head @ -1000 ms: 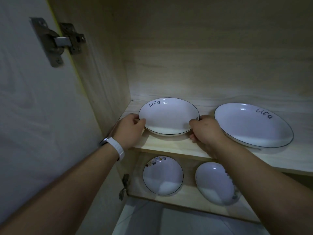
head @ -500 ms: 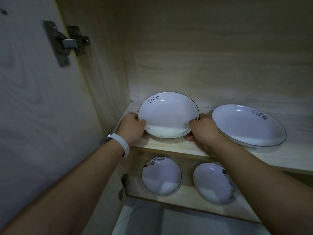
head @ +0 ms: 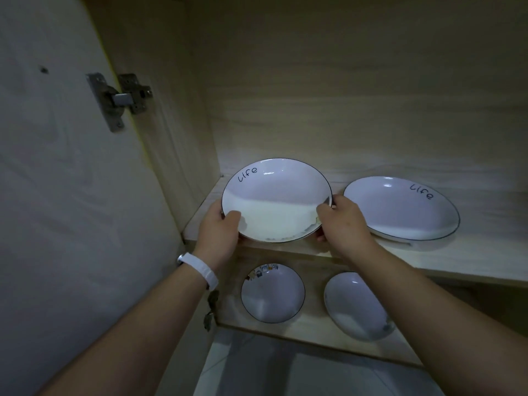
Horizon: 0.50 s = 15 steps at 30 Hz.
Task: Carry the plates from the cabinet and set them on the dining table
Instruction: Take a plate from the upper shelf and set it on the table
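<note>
Now plate (head: pixel 275 195) between both hands

Upper shelf (head: pixel 471 260) with one plate (head: pixel 400 208); lower shelf (head: pixel 314 331) with two.

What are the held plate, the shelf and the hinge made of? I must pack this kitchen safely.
Held plate: likely glazed ceramic, glossy white with bright highlights and a dark rim line.
Shelf: pale wood-grain board, matte, possibly laminate.
Hinge: dull grey metal with visible screws.
</note>
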Motion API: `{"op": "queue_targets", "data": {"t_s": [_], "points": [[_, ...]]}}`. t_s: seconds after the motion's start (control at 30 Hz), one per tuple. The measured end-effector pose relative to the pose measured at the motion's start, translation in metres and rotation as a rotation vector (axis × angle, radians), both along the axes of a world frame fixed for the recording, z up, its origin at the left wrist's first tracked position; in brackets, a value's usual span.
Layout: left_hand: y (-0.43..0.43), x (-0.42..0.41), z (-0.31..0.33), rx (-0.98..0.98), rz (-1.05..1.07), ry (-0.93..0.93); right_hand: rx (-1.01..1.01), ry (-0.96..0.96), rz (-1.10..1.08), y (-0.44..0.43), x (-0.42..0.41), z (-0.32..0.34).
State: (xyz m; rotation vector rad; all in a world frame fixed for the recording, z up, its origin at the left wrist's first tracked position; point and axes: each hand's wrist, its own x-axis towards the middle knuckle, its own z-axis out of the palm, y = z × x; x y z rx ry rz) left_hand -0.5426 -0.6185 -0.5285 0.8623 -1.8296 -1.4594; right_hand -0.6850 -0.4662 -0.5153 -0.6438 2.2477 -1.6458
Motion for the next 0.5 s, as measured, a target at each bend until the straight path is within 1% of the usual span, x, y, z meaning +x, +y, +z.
{"op": "queue_targets", "data": {"t_s": [0.13,0.33,0.5], "points": [[0.020,0.005,-0.012,0.009,0.053,0.107,-0.051,0.044,0.021,0.016,0.004,-0.008],[0.056,0.006,-0.015,0.059,0.114,0.253,-0.161,-0.044,0.001,0.039,0.010,-0.015],[0.074,0.008,-0.009,0.074,0.079,0.275,-0.229,-0.038,0.009,0.057,0.014,-0.013]]}}
